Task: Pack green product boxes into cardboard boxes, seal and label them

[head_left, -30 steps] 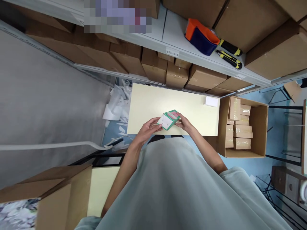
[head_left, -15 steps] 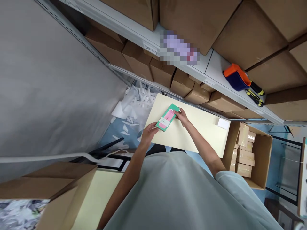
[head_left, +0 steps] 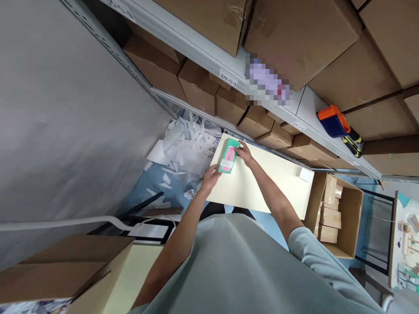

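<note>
A slim green box (head_left: pixel 229 155) with a pink and white front is held over the cream tabletop (head_left: pixel 265 183). At its lower left corner, the fingers of my left hand (head_left: pixel 211 178) are closed on the edge. My right hand (head_left: pixel 244 154) grips the upper right side, its fingertips reaching onto the front. Whether the box rests on the table or is slightly lifted, I cannot tell.
A small white box (head_left: pixel 305 174) sits at the table's right end, beside an open carton (head_left: pixel 352 218) with several small brown boxes. Shelves of cartons (head_left: pixel 304 37) rise ahead, holding an orange and blue tape dispenser (head_left: pixel 333 121). Shredded paper (head_left: pixel 193 139) lies left.
The green box has turned and stands more upright in view, its front facing me more. Both hands stay on it. The camera view has shifted slightly.
</note>
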`<state>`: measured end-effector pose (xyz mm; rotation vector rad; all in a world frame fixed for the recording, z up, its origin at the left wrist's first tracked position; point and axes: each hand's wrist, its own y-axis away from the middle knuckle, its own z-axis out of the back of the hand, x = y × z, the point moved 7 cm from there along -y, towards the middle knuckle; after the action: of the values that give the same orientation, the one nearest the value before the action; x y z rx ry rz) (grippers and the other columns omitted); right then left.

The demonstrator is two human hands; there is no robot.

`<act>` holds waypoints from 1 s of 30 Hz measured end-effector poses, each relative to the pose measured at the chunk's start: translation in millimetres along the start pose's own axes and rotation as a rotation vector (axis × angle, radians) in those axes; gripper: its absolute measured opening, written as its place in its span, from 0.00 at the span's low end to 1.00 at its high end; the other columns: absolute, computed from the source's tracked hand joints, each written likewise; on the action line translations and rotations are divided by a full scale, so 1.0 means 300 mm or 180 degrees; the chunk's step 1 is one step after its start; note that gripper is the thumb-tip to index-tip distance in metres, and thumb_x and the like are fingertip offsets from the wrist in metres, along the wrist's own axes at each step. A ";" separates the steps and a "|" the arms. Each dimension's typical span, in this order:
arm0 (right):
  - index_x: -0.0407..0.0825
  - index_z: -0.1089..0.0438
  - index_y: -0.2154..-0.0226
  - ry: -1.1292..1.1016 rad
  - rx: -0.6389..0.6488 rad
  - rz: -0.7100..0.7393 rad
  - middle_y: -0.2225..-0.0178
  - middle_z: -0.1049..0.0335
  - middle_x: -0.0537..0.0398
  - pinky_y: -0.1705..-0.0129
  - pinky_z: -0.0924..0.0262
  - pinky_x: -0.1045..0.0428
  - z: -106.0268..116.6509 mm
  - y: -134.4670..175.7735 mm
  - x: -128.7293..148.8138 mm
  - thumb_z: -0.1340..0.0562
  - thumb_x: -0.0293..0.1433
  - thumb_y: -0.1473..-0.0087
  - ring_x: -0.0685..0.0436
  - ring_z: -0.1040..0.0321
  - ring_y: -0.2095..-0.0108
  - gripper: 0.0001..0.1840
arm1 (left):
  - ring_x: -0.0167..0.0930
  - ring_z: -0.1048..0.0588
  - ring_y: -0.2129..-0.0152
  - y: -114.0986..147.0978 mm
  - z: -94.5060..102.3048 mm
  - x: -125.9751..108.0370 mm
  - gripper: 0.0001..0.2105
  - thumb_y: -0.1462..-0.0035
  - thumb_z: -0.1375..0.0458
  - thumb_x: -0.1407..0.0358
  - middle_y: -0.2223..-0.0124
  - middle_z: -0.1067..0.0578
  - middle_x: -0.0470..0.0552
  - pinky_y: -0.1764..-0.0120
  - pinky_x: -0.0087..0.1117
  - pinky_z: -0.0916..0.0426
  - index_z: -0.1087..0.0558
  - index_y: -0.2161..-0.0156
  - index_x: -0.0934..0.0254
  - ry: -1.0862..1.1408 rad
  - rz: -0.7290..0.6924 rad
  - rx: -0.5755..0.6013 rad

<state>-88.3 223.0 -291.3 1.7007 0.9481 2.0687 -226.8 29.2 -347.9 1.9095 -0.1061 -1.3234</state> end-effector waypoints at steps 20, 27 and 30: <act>0.53 0.23 0.49 0.0619 0.1535 0.0879 0.48 0.16 0.44 0.45 0.26 0.41 0.013 0.619 -0.031 0.24 0.47 0.49 0.37 0.18 0.49 0.28 | 0.44 0.19 0.51 0.594 0.334 -0.205 0.28 0.60 0.23 0.44 0.52 0.15 0.61 0.47 0.42 0.25 0.15 0.59 0.62 0.0701 -0.0823 -0.1050; 0.52 0.22 0.47 0.0786 0.2569 0.1033 0.49 0.15 0.44 0.42 0.26 0.41 -0.093 0.885 -0.110 0.24 0.50 0.45 0.38 0.17 0.50 0.29 | 0.48 0.18 0.47 1.000 0.326 -0.109 0.33 0.62 0.22 0.37 0.47 0.14 0.63 0.41 0.47 0.26 0.15 0.59 0.62 0.1123 -0.0957 -0.1476; 0.52 0.22 0.48 0.0919 0.3067 0.0907 0.49 0.15 0.45 0.42 0.25 0.40 -0.186 0.996 -0.206 0.23 0.53 0.46 0.37 0.16 0.51 0.31 | 0.47 0.18 0.48 1.193 0.363 -0.036 0.29 0.57 0.23 0.39 0.46 0.14 0.62 0.41 0.46 0.25 0.15 0.59 0.62 0.1289 -0.1075 -0.1756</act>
<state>-73.3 -51.5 -147.5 2.0486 2.1646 2.2293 -195.4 -270.0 -125.3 1.7046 0.7382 -1.0008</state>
